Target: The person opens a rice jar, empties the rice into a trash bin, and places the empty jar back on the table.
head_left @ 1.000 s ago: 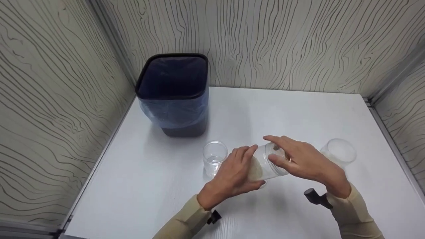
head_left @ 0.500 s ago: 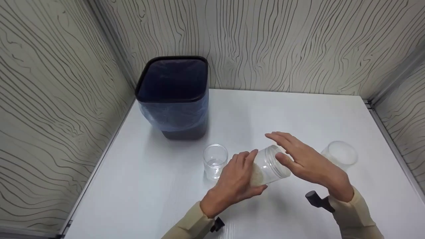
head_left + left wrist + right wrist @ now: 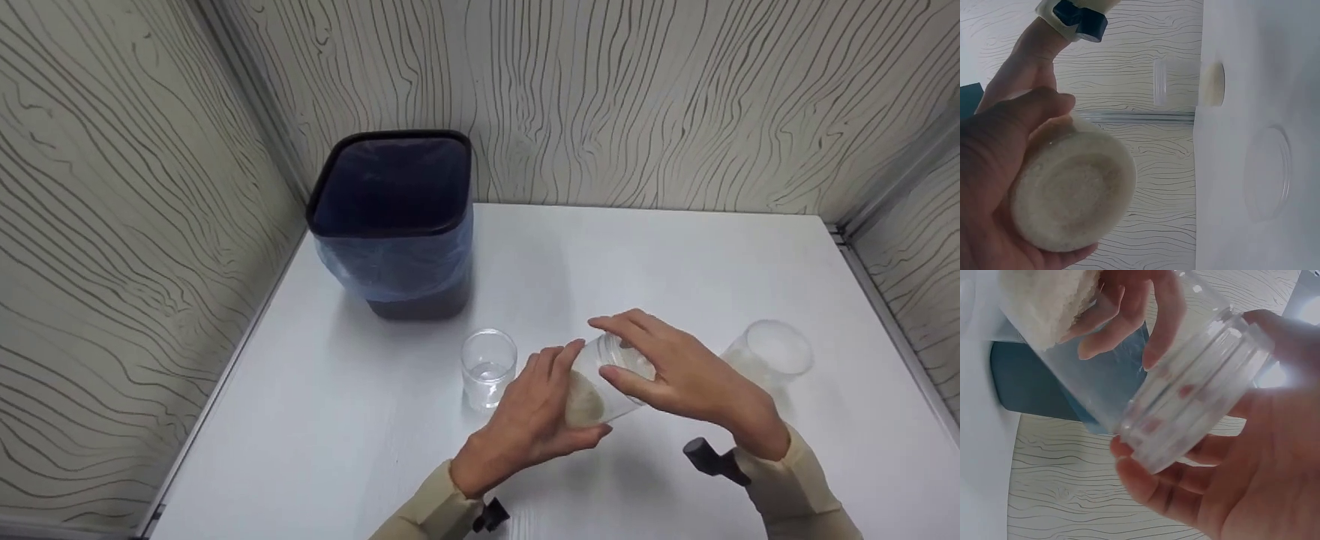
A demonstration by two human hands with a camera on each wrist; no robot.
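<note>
A clear plastic jar (image 3: 609, 403) with white rice-like grains (image 3: 1044, 304) in its bottom is held tilted above the table. My left hand (image 3: 529, 409) grips it around the bottom end, which faces the left wrist camera. At the raised end, my right hand (image 3: 675, 371) curls its thumb and fingers around what looks like a clear ribbed screw lid (image 3: 1196, 394). In the left wrist view, a clear round disc (image 3: 1285, 185), perhaps another lid, lies on the table; the hands hide it in the head view.
Left of my hands stands a clear cup (image 3: 487, 367). A second clear jar (image 3: 776, 349) with pale contents is behind my right wrist. The dark bin (image 3: 420, 307) with a blue liner stands at the back left of the white table (image 3: 645, 262), near the patterned walls.
Half a second ago my right hand was spread and slightly off the jar's end; now its fingers are around it again. The left hand keeps its grip, and the jar tilts slightly more.
</note>
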